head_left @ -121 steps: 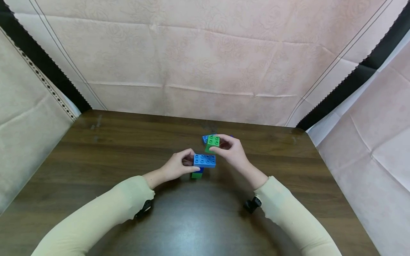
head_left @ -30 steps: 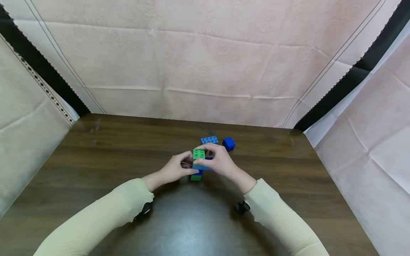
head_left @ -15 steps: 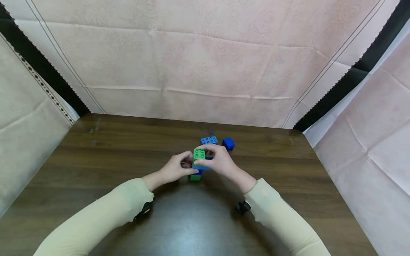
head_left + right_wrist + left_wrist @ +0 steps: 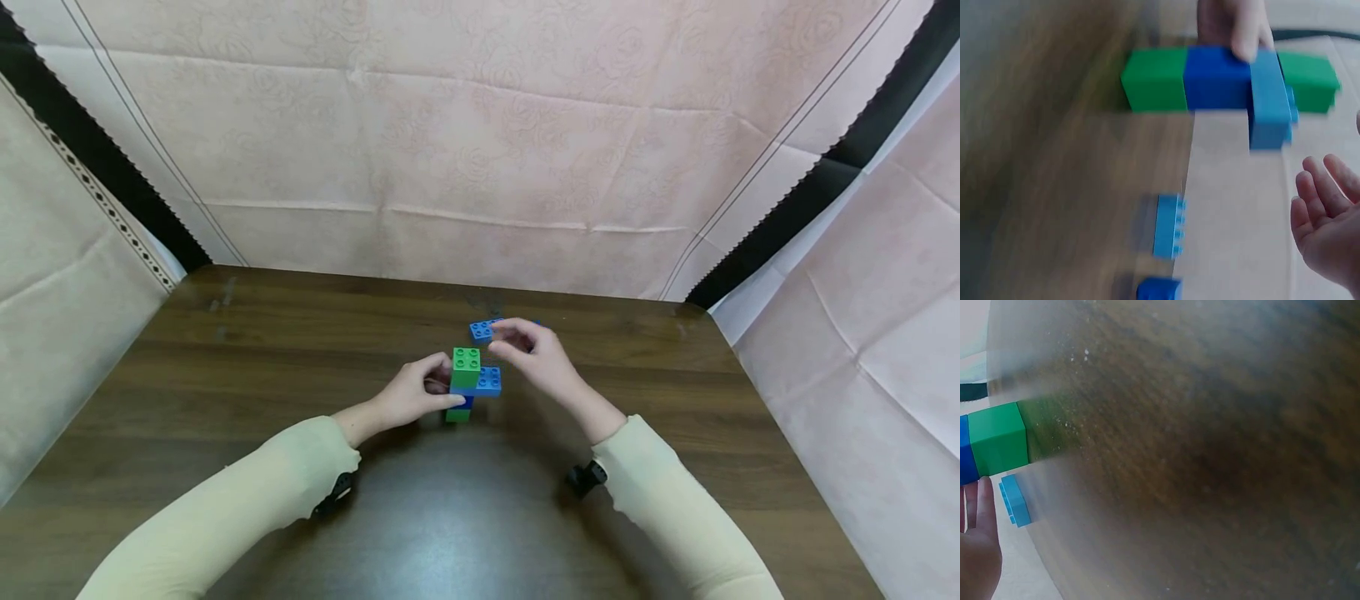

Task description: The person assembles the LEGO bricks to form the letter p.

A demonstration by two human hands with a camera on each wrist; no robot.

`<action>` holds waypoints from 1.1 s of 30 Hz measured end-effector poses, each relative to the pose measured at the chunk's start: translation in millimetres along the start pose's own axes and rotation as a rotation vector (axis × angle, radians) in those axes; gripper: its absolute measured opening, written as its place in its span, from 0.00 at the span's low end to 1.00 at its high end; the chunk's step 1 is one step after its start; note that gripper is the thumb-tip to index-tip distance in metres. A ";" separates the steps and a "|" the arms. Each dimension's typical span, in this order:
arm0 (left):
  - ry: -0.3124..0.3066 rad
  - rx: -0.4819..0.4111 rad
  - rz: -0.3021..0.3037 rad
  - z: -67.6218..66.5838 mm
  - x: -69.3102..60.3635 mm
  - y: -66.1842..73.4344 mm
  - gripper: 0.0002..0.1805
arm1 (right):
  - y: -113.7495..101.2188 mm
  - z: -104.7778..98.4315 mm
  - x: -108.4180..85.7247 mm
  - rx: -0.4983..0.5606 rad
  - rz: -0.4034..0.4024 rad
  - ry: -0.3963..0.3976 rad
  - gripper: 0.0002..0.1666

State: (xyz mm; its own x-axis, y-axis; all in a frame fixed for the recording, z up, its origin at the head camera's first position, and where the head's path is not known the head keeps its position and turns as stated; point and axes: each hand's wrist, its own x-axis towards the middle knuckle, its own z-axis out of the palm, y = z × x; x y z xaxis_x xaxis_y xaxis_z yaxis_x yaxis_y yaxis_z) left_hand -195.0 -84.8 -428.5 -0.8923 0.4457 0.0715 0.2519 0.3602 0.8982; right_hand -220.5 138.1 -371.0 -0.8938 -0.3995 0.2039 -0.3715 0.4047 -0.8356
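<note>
My left hand (image 4: 408, 392) pinches a stack of bricks at its left side. From the bottom, the stack has a green brick (image 4: 1155, 80), a dark blue brick (image 4: 1217, 80), a longer light blue brick (image 4: 490, 382) jutting to the right, and a green brick (image 4: 466, 367) on top at the left end. In the left wrist view the bottom green brick (image 4: 1000, 437) stands beside my left fingers (image 4: 986, 509). My right hand (image 4: 542, 357) is above and right of the stack, holding nothing, with thumb and fingers apart.
Behind the stack, a second light blue brick (image 4: 481, 331) lies on the wooden table (image 4: 300, 333). A loose dark blue brick (image 4: 1159, 289) sits near it, mostly hidden behind my right hand in the head view. Pale cloth (image 4: 450, 167) hangs beyond the table's far edge.
The green brick came over in my right hand and sits on the long light blue brick. My right hand has let go and moved back and to the right. My left hand keeps its grip.
</note>
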 end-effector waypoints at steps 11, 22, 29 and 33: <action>0.003 -0.004 -0.025 0.5 -1.4 -1.6 0.15 | 57.1 -29.0 10.8 0.064 0.228 0.232 0.22; -0.001 -0.005 -0.031 -4.6 -13.8 35.9 0.13 | 96.2 -27.3 24.5 -0.087 0.440 0.226 0.40; -0.006 -0.001 -0.032 -4.2 -13.4 34.7 0.13 | 107.8 -23.2 26.8 -0.120 0.500 0.196 0.41; -0.004 0.006 -0.041 -4.8 -13.9 37.2 0.13 | 110.3 -20.9 28.2 -0.110 0.506 0.208 0.39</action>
State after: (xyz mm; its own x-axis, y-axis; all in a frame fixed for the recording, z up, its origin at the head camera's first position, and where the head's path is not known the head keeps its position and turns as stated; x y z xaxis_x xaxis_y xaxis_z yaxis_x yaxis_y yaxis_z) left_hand -175.0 -81.5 -394.0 -0.9005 0.4337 0.0329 0.2174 0.3833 0.8977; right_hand -292.0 188.7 -446.8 -0.9941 0.0329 -0.1034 0.1027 0.5921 -0.7993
